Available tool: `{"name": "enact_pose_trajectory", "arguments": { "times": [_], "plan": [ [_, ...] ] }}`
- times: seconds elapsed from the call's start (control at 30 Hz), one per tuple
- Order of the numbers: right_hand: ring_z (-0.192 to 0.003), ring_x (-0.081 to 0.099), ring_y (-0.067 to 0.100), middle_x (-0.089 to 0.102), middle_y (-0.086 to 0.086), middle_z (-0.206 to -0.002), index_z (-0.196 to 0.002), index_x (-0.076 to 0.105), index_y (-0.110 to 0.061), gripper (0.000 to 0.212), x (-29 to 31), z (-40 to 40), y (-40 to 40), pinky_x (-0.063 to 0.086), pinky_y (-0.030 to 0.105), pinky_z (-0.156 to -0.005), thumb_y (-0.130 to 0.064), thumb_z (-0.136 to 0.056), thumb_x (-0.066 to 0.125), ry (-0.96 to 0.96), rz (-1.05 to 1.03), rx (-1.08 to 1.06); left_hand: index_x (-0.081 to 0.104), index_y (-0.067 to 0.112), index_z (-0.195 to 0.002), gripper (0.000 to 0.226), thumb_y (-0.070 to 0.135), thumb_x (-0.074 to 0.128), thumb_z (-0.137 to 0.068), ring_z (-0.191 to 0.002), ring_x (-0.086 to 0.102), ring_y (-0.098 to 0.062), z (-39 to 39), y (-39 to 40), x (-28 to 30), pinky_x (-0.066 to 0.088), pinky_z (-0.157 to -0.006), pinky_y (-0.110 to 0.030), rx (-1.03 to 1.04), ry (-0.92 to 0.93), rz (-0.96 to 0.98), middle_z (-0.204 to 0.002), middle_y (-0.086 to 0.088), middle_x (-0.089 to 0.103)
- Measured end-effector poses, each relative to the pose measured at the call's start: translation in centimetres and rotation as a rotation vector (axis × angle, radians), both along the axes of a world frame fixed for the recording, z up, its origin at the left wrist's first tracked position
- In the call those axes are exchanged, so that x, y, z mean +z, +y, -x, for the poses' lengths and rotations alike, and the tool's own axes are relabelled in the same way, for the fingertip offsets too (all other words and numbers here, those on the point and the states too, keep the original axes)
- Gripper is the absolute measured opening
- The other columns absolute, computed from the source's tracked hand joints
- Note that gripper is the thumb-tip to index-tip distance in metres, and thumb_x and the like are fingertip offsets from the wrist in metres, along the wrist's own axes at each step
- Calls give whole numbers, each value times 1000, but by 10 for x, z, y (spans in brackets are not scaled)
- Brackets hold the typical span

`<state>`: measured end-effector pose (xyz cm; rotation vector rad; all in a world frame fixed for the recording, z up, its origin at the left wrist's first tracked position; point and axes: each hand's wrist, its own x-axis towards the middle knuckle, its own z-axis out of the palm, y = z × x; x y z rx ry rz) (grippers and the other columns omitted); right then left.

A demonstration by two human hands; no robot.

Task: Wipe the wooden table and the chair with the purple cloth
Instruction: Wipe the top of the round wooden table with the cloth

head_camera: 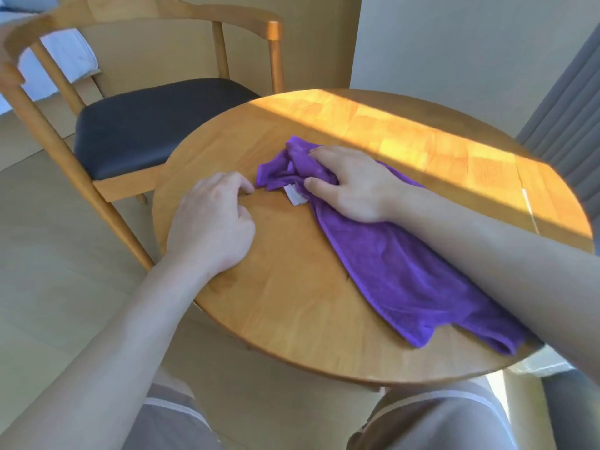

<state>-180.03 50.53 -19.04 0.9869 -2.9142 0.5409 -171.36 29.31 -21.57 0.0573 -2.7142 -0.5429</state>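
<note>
The purple cloth [389, 264] lies on the worktop [292, 319], long axis from near right edge toward centre. On its far bunched end, the right hand [354, 186], grip curled into the folds. Just beside that end, the left hand [211, 219], fingers curled; pinching or not, cannot tell.

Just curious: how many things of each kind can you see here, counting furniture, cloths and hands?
Tables: 1, the wooden table
Chairs: 1, the chair
Cloths: 1, the purple cloth
Hands: 2, the left hand and the right hand
Total: 5
</note>
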Motion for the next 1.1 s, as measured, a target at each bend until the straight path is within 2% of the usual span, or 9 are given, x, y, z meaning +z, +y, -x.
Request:
{"name": "enact_pose_trajectory", "arguments": {
  "times": [0.07,0.27,0.4,0.57,0.63,0.7,0.9,0.97,1.1],
  "plan": [
    [-123,51,25,59,-2,-122,-113,56,-18,28,-4,6,0,35,42,-109,-41,-99,48,44,-16,-53,61,21,-116,37,5,43,-89,-117,49,-22,1,0,0,41,-98,-39,4,5,-10,-124,3,60],
    [-142,38,19,49,-3,-150,-142,47,-18,50,-10,-53,-2,25,43,-118,-41,-98,49,74,-40,146,68,22,-96,40,-5,43,-81,-118,53,-20,8,-8,5,42,-101,-39,24,-18,-270,-119,6,63],
    [-149,31,14,45,-12,-154,-146,46,-27,59,-12,-103,2,23,48,-122,-47,-91,50,61,11,413,69,25,-86,44,-6,40,-75,-113,58,-15,9,-8,7,44,-94,-31,48,-3,-377,-114,8,68],
    [-143,30,-3,38,-17,-154,-135,43,-47,44,-26,-107,-7,32,49,-118,-47,-95,61,42,130,773,70,24,-93,45,-3,39,-76,-109,60,-14,12,-11,3,47,-95,-34,30,0,-388,-114,7,68],
    [-144,36,1,51,-17,-149,-133,57,-37,53,-24,-94,-6,30,38,-120,-42,-84,74,17,167,744,69,25,-94,44,-3,40,-76,-108,60,-12,14,-11,3,47,-95,-31,27,10,-429,-110,8,68],
    [-141,45,8,58,-7,-144,-134,63,-23,54,-17,-73,-3,29,30,-119,-38,-82,69,25,190,655,66,27,-92,43,-1,39,-73,-106,62,-8,14,-11,4,47,-95,-24,19,61,-517,-103,10,67],
    [-111,58,25,67,1,-113,-109,63,-15,32,4,2,-3,43,45,-102,-40,-91,56,-36,69,122,65,32,-90,45,4,37,-68,-100,61,1,13,-12,2,45,-87,-13,1,70,-548,-99,15,67],
    [-119,54,27,64,2,-121,-114,60,-15,31,-1,0,-7,38,44,-107,-38,-93,55,25,2,66,65,29,-97,46,6,37,-69,-105,59,-2,13,-12,1,41,-87,-11,-2,41,-465,-105,15,65],
    [-145,38,23,47,3,-154,-144,48,-15,64,-8,-58,-4,25,43,-121,-45,-88,50,85,-34,242,59,23,-109,48,-7,41,-76,-112,56,-6,13,-12,0,43,-95,-21,30,115,-445,-115,8,62]
  ]
}}
